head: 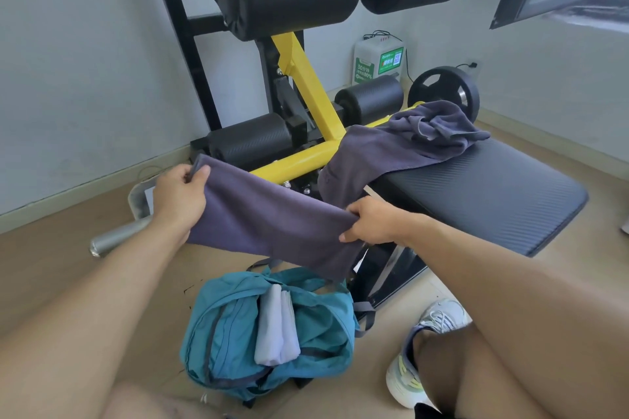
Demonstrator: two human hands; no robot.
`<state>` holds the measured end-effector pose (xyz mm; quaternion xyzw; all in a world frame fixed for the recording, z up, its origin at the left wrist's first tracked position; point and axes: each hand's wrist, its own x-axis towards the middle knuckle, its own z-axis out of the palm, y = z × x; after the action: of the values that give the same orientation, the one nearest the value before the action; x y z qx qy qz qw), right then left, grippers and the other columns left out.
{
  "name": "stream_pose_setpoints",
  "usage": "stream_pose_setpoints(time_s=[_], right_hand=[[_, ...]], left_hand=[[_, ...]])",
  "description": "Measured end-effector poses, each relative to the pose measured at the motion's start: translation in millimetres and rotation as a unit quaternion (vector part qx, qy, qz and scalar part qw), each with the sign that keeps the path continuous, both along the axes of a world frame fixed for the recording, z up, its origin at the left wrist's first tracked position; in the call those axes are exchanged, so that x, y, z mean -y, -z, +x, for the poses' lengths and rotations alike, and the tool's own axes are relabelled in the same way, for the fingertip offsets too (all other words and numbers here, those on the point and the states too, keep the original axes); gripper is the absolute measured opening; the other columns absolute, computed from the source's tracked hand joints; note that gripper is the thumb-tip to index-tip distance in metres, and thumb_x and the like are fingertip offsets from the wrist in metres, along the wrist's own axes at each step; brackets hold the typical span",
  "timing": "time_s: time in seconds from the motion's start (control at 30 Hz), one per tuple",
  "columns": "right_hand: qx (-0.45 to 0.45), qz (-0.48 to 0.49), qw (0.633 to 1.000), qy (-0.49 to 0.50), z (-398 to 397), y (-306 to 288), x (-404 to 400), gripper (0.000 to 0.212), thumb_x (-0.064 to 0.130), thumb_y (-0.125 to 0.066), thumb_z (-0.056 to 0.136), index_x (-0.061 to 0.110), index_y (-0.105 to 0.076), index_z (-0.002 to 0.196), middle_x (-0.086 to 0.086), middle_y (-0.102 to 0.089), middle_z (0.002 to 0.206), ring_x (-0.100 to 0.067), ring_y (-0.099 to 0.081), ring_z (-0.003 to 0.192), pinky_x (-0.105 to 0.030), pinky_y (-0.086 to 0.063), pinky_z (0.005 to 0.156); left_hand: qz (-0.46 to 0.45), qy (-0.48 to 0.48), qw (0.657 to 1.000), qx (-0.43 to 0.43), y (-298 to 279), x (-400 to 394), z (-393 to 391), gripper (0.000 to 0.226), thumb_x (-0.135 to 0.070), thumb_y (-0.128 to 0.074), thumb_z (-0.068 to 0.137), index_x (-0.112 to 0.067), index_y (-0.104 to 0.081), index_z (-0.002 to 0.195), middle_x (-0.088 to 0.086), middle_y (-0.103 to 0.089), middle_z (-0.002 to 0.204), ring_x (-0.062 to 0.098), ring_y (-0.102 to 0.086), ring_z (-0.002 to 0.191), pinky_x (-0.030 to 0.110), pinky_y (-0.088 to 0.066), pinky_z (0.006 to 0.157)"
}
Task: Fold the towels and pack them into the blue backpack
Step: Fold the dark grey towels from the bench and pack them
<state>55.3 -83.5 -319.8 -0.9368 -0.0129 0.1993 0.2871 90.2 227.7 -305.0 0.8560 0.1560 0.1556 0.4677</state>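
Fabric hid most of what I wanted to check: the dark purple towel stretched between the hands covered the bench's lower frame and the top edge of the blue backpack. I could not see how far the backpack's inside went, only its open mouth, where a pale folded towel stood partly out of the opening. My left hand pinched the towel's upper corner between thumb and fingers; my right hand gripped the opposite end, knuckles up, fingertips tucked out of sight under the cloth. A second dark towel lay crumpled on the black bench pad, one end hanging over its near edge. The backpack sat on the floor between my legs, just below the held towel.
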Motion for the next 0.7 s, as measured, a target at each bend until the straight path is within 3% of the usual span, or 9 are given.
stream_pose_setpoints(time_s=[0.1,0.27,0.37,0.5,0.63,0.7], right_hand=[[0.102,0.039,0.994,0.019,-1.9,-9.1,-7.4,0.023,0.027,-0.079,0.086,0.016,-0.068,0.103,0.001,-0.069,0.093,-0.020,-0.067,0.088,-0.035,-0.057,0.076],[0.229,0.090,0.969,0.024,-8.9,-23.8,-25.5,0.038,0.027,-0.067,0.096,0.031,-0.059,0.134,0.005,-0.069,0.120,-0.016,-0.064,0.110,-0.035,-0.055,0.092],[0.263,0.102,0.958,0.054,-14.2,-28.3,-39.7,0.039,0.030,-0.062,0.097,0.034,-0.061,0.137,0.003,-0.073,0.119,-0.019,-0.066,0.110,-0.038,-0.057,0.093],[0.266,0.113,0.953,0.093,-20.1,-35.0,-52.5,0.030,0.026,-0.057,0.093,0.032,-0.070,0.120,0.001,-0.073,0.090,-0.026,-0.069,0.088,-0.046,-0.060,0.075],[0.260,0.043,0.960,0.092,-26.1,-37.2,-59.8,0.040,0.017,-0.049,0.098,0.024,-0.061,0.135,-0.006,-0.072,0.104,-0.032,-0.068,0.089,-0.050,-0.060,0.074],[0.265,0.015,0.960,0.086,-27.9,-36.6,-65.7,0.043,0.019,-0.047,0.100,0.026,-0.055,0.142,-0.006,-0.072,0.114,-0.032,-0.068,0.094,-0.048,-0.059,0.076]], left_hand=[[0.056,0.001,0.997,-0.048,7.6,0.2,-0.6,0.025,-0.033,-0.057,0.101,-0.010,-0.068,0.101,0.007,-0.069,0.097,0.030,-0.059,0.096,0.034,-0.040,0.079],[0.124,0.072,0.989,-0.037,0.4,26.1,-5.0,0.014,-0.029,-0.061,0.099,-0.017,-0.066,0.104,0.005,-0.067,0.090,0.032,-0.061,0.095,0.036,-0.044,0.077],[0.148,0.115,0.982,-0.033,-6.1,47.0,-13.2,0.017,-0.032,-0.059,0.099,-0.026,-0.068,0.113,0.004,-0.074,0.098,0.029,-0.064,0.097,0.034,-0.046,0.077],[0.166,0.162,0.973,-0.005,-10.0,69.6,-25.1,0.028,-0.034,-0.056,0.101,-0.029,-0.065,0.127,0.002,-0.076,0.104,0.026,-0.067,0.098,0.034,-0.048,0.078],[0.178,0.215,0.960,0.030,-8.1,86.2,-33.4,0.043,-0.029,-0.053,0.103,-0.034,-0.052,0.146,0.009,-0.075,0.102,0.024,-0.060,0.081,0.034,-0.047,0.078],[0.182,0.231,0.955,0.035,-6.3,92.2,-35.5,0.047,-0.028,-0.052,0.104,-0.034,-0.047,0.151,0.011,-0.075,0.102,0.026,-0.064,0.084,0.037,-0.052,0.084]])
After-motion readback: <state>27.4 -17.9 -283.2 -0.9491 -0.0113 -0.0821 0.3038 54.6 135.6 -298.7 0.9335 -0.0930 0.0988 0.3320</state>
